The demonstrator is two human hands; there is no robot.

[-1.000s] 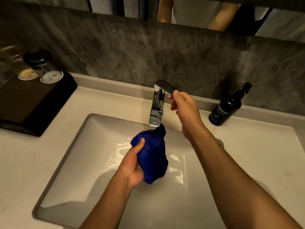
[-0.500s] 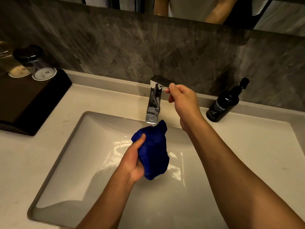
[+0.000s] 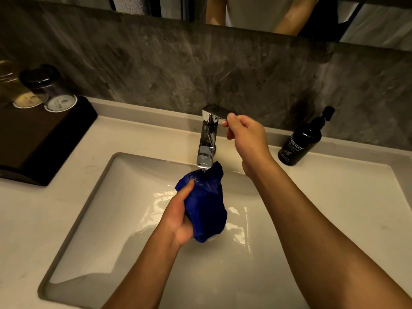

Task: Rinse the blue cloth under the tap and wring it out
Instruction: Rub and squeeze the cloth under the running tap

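Note:
The blue cloth (image 3: 206,204) is bunched up and held over the white sink basin (image 3: 124,210), right below the spout of the chrome tap (image 3: 207,141). My left hand (image 3: 180,216) grips the cloth from its left side, thumb pointing up along it. A thin trickle of water falls from the spout onto the cloth's top. My right hand (image 3: 244,136) pinches the end of the tap's lever handle (image 3: 217,112) with thumb and curled fingers.
A black pump bottle of hand wash (image 3: 303,139) stands on the counter right of the tap. A dark tray (image 3: 40,139) with upturned glasses (image 3: 55,94) sits at the left. A grey stone backsplash and mirror edge rise behind.
My right hand has raised the lever slightly and water has begun to trickle onto the cloth. The left hand keeps the cloth under the spout.

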